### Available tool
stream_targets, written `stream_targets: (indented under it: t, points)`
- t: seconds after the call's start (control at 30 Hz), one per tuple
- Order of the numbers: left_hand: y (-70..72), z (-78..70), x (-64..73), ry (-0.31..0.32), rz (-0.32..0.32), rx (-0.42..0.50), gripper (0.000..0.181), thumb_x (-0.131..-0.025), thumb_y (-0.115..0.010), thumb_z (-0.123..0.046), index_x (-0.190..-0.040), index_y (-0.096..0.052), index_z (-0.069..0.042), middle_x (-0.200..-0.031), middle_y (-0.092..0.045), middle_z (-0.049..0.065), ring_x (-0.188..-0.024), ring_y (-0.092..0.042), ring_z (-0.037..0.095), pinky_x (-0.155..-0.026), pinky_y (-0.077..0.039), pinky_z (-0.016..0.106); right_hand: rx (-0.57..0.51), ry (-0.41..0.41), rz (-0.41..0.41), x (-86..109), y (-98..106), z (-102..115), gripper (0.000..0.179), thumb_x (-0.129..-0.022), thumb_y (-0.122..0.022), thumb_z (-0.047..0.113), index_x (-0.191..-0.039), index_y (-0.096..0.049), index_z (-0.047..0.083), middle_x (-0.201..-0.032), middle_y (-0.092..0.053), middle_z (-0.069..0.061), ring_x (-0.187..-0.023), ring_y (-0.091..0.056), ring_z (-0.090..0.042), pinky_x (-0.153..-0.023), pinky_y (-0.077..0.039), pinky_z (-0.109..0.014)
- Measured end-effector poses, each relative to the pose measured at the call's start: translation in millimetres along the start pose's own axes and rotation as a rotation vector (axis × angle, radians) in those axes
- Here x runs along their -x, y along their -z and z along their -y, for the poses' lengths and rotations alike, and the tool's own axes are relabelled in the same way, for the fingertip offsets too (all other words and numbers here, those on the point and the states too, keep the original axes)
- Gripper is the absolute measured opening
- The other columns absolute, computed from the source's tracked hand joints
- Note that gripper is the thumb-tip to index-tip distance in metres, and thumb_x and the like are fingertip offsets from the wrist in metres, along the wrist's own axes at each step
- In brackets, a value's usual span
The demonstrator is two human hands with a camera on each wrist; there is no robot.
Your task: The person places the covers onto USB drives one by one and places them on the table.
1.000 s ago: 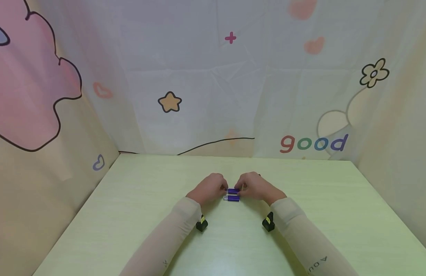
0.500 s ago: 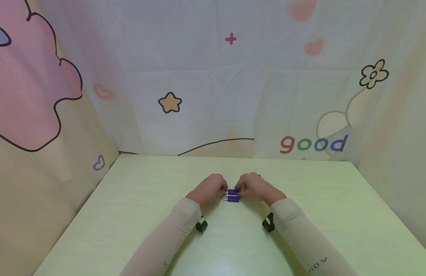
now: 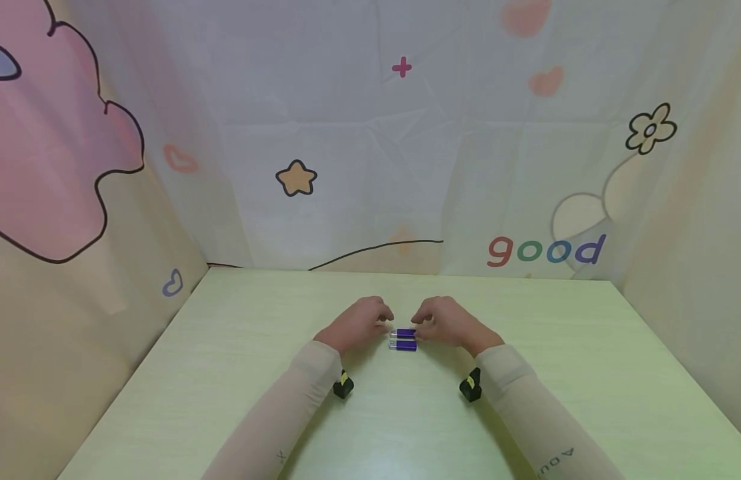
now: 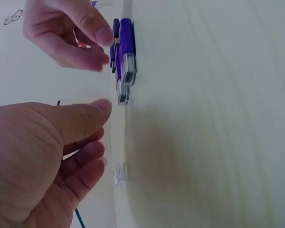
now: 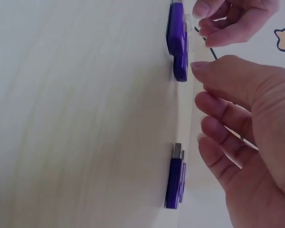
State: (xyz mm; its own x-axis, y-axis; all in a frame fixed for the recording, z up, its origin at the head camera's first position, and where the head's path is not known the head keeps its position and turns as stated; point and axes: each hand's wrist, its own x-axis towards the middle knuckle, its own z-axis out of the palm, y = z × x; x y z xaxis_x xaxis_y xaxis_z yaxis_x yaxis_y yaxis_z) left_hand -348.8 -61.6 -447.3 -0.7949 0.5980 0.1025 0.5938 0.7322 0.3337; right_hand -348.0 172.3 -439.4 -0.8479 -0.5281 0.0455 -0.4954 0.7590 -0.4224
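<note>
Two purple USB flash drives lie side by side on the table, the nearer drive (image 3: 406, 345) and the farther drive (image 3: 407, 333), with clear caps at their left ends. My left hand (image 3: 356, 325) hovers left of them, thumb and fingers apart, holding nothing. At their right ends is my right hand (image 3: 451, 324), its fingers loosely bent and apart; in the right wrist view a narrow gap separates the thumb from the farther drive (image 5: 181, 69). Behind my right hand lie more purple drives (image 5: 173, 183) with bare metal plugs, hidden in the head view.
Small clear caps (image 4: 120, 175) lie on the table beyond my left hand. The pale table (image 3: 400, 427) meets a printed cloth (image 3: 358, 200) at the back and sides. Black wrist cameras (image 3: 343, 385) hang under both sleeves.
Both hands have let go of the farther flash drive. My left hand has drawn back left with its fingers spreading; my right hand has shifted slightly right. The two drives stay in place.
</note>
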Motion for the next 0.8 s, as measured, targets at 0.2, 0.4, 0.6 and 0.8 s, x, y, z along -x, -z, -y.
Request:
stream_targets:
  t: [0.2,0.4,0.6,0.8]
  points:
    - [7.3,10.0,0.7,-0.007,-0.031,0.004,0.029,-0.094,-0.075,-0.016,-0.122,-0.073,-0.008,-0.116,-0.067,0.008,-0.11,-0.06,0.024,-0.105,-0.049,0.039,0.01,-0.007,-0.035,2.9,6,-7,0.026,-0.087,-0.081,0.022,-0.111,-0.079,0.011,-0.112,-0.074,-0.004,-0.107,-0.067,-0.025,-0.098,-0.055,-0.045]
    - [10.8,18.8,-1.0,-0.007,-0.049,-0.009,0.033,-0.092,-0.078,-0.015,-0.123,-0.073,-0.006,-0.117,-0.065,0.01,-0.111,-0.059,0.026,-0.105,-0.049,0.04,0.042,-0.014,-0.038,7.7,12,-16,0.032,-0.085,-0.083,0.022,-0.114,-0.077,0.009,-0.114,-0.071,-0.006,-0.108,-0.065,-0.025,-0.101,-0.054,-0.046]
    - [12.9,20.5,-2.7,0.029,-0.016,-0.039,0.034,-0.09,-0.079,-0.016,-0.122,-0.073,-0.005,-0.115,-0.065,0.009,-0.109,-0.059,0.024,-0.105,-0.049,0.039,0.053,-0.036,-0.029,9.7,16,-22,0.033,-0.084,-0.084,0.02,-0.114,-0.077,0.007,-0.113,-0.071,-0.007,-0.106,-0.065,-0.025,-0.102,-0.054,-0.047]
    - [14.4,19.9,-0.9,0.065,0.037,-0.082,0.031,-0.091,-0.079,-0.017,-0.119,-0.074,-0.006,-0.113,-0.067,0.007,-0.108,-0.061,0.022,-0.104,-0.05,0.037,0.055,-0.072,-0.019,9.0,17,-26,0.037,-0.083,-0.084,0.017,-0.117,-0.076,0.006,-0.113,-0.072,-0.007,-0.108,-0.065,-0.025,-0.103,-0.053,-0.046]
